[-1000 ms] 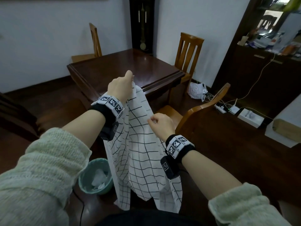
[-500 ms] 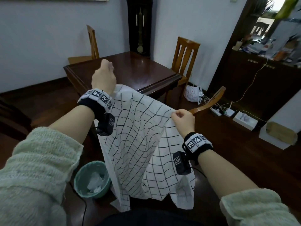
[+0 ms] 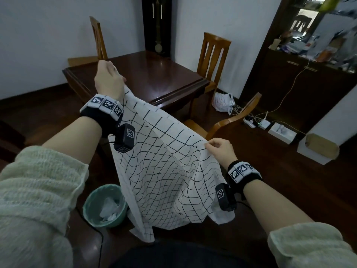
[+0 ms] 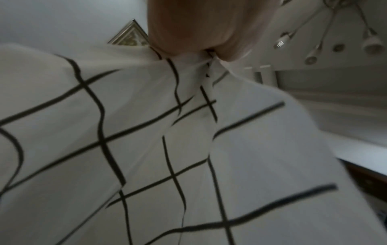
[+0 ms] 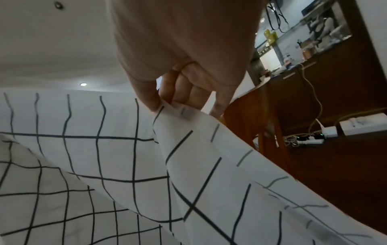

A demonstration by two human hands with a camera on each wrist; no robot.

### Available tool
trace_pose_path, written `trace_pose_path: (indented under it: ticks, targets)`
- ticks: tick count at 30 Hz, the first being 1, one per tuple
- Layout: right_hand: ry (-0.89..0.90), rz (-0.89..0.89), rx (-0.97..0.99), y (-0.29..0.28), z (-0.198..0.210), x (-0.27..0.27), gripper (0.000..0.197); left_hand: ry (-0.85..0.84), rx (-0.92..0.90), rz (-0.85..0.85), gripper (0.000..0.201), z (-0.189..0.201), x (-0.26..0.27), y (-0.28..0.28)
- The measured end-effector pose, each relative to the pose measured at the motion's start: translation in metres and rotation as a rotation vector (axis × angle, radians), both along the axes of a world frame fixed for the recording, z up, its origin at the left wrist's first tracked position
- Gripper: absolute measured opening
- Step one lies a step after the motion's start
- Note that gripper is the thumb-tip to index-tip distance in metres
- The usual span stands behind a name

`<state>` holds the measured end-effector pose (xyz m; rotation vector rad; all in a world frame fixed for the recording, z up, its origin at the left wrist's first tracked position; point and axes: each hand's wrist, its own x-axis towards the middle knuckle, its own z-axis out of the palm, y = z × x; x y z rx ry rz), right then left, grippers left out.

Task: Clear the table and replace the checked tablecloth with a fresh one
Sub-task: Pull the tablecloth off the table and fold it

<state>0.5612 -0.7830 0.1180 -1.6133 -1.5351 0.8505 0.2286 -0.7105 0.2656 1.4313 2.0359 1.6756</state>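
- Since the earlier pictures both hands have drawn apart, and the white cloth with thin black grid lines (image 3: 164,167), which hung bunched between them, is now spread into a sloping sheet.
- Low at the left, a pale green waste bin (image 3: 105,205) holding crumpled white paper stands on the dark floor, just beside the cloth's hanging lower edge.
- Raised high, the left hand (image 3: 109,81) is closed on one upper corner of the cloth; the left wrist view shows the fabric gathered into its grip (image 4: 201,54).
- Behind that hand stands the dark polished wooden table (image 3: 154,74), its top bare, with a wooden chair (image 3: 213,55) at its far right side.
- From the left hand the cloth slopes down and rightward, sagging in the middle, its bottom hanging in front of the person's body, off the table.
- Lower and to the right, the right hand (image 3: 221,150) pinches the other upper edge of the cloth between thumb and curled fingers (image 5: 184,92).
- Beyond it a second wooden chair (image 3: 231,122) leans into view, and white power strips (image 3: 257,122) with cables lie on the floor.
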Motion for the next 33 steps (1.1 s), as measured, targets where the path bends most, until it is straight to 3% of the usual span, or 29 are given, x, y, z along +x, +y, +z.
trace_pose_path:
  ticks: [4, 12, 15, 24, 30, 33]
  targets:
    - [0.02, -0.053, -0.041, -0.002, -0.012, 0.008, 0.007, 0.012, 0.003, 0.058, 0.019, 0.006, -0.006, -0.002]
    - [-0.135, 0.016, -0.106, -0.006, -0.024, 0.005, 0.019, 0.009, -0.018, 0.0, 0.017, 0.001, -0.004, -0.005]
    - [-0.213, 0.054, -0.129, -0.006, -0.026, 0.003, 0.015, 0.009, -0.01, -0.005, 0.018, 0.002, -0.005, -0.004]
    - [-0.118, 0.019, -0.104, -0.004, -0.015, 0.006, 0.007, -0.025, 0.074, -0.011, 0.024, 0.014, -0.009, 0.006]
    - [-0.097, 0.075, 0.043, 0.002, 0.016, -0.012, 0.013, -0.156, 0.157, -0.286, 0.032, 0.037, 0.037, -0.004]
    - [-0.107, 0.171, 0.158, 0.004, 0.039, -0.032, 0.018, 0.034, 0.125, -0.481, 0.027, 0.037, 0.074, -0.023]
